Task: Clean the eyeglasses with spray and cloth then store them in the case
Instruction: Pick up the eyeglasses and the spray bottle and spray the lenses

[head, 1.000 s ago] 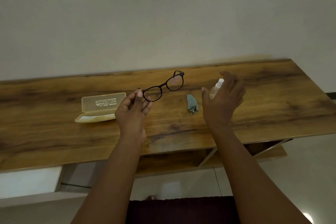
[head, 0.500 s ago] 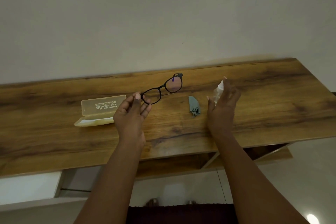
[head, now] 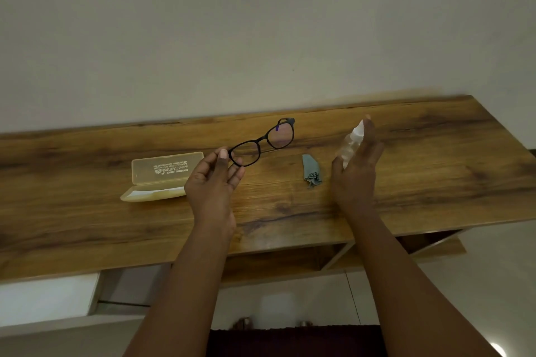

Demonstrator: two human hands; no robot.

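Observation:
My left hand (head: 213, 182) pinches the black-framed eyeglasses (head: 265, 142) by their left end and holds them above the wooden table (head: 435, 171), lenses toward me. My right hand (head: 355, 174) grips a small clear spray bottle (head: 349, 143) with a white top, a finger resting on the nozzle, to the right of the glasses. A crumpled grey cloth (head: 311, 172) lies on the table between my hands. The open beige eyeglass case (head: 164, 175) lies left of my left hand, lid raised.
A plain wall rises right behind the table. A lower wooden shelf (head: 333, 258) shows under the tabletop's front edge, with pale floor beyond to the right.
My right hand has closed round the spray bottle and lifted it, tilting it toward the glasses. My left hand keeps the glasses in about the same place.

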